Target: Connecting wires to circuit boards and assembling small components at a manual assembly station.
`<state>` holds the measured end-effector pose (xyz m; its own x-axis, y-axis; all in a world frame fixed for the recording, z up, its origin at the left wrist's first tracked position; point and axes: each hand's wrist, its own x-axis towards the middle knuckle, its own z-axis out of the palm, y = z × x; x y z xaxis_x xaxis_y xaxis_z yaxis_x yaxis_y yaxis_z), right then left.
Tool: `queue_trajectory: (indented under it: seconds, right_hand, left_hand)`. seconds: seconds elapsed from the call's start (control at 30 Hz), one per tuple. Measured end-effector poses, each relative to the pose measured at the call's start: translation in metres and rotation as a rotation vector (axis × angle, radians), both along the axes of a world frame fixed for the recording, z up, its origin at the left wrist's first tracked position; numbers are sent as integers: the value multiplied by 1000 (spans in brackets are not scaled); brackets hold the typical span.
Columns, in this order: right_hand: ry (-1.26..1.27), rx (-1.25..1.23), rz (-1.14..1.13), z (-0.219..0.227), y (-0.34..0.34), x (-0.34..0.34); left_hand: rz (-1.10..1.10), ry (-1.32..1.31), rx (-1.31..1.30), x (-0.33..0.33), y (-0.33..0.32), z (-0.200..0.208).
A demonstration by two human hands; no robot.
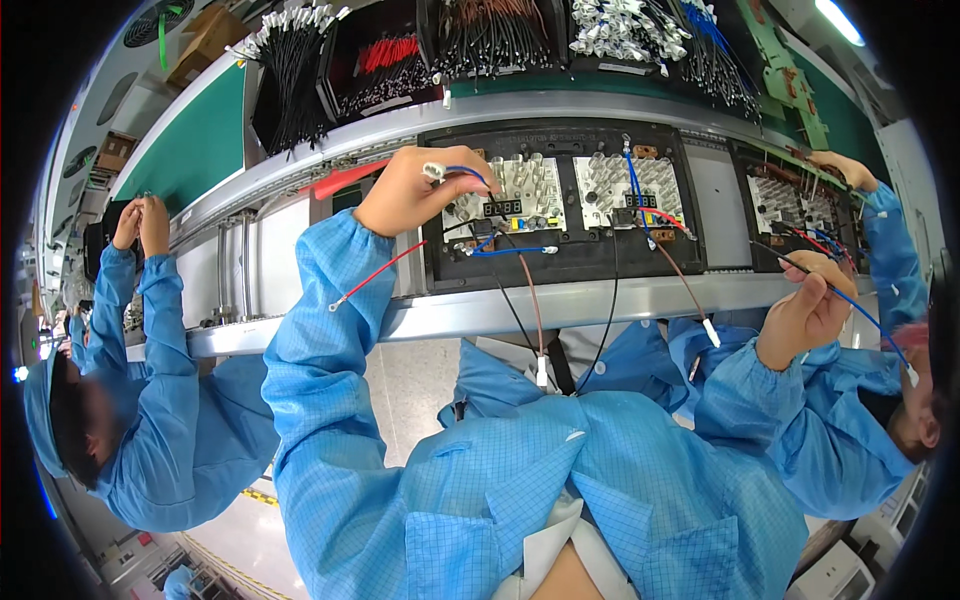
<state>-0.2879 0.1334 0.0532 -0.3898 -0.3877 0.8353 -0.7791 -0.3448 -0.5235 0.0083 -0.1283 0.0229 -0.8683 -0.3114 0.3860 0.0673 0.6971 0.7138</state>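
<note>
My left hand (415, 190) reaches over the left circuit board (540, 180), fingers pinched on a short blue wire with a white connector (433, 172) at its end. That board lies in a black fixture (500, 275) beside a second circuit board (598, 183); each has a small display and rows of clear upright parts. Red, black, brown and blue wires hang from both boards. One red wire (385, 272) ends in a ring terminal near my left sleeve. My right hand (808, 312), off the fixture's right side, is closed on a blue wire (872, 318) with a white end.
Bins of black-and-white wires (292, 80), red-tipped wires (390, 55), brown wires (495, 35) and white connectors (625, 30) line the back. A metal rail (460, 312) runs along the front. Co-workers sit on both sides; one at right reaches over another board (790, 205).
</note>
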Motion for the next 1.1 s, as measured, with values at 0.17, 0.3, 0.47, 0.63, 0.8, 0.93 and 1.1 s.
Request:
queue_trajectory:
  seconds: [0.17, 0.3, 0.47, 0.63, 0.8, 0.93, 1.1]
  right_hand:
    - [-13, -9, -13, -4, -7, -4]
    - [63, -15, -81, 1, -2, -11]
    - [-3, -16, -35, -7, -8, -8]
    - [-11, -15, -6, -7, -10, -8]
    - [-14, 5, -61, -8, -12, -5]
    - [-26, -4, -71, -8, -13, -3]
    - [-36, 12, -67, -9, -13, -1]
  left_hand:
    - [-43, 7, -83, 1, -2, -4]
    - [-108, 39, -167, -8, -1, -4]
    - [-162, -8, -322, -1, 3, -1]
    - [-189, 16, -353, -3, 3, 4]
    - [-188, 13, -393, 0, 3, 2]
    - [-190, 14, -373, 1, 2, 0]
    - [-198, 12, -381, 0, 3, 1]
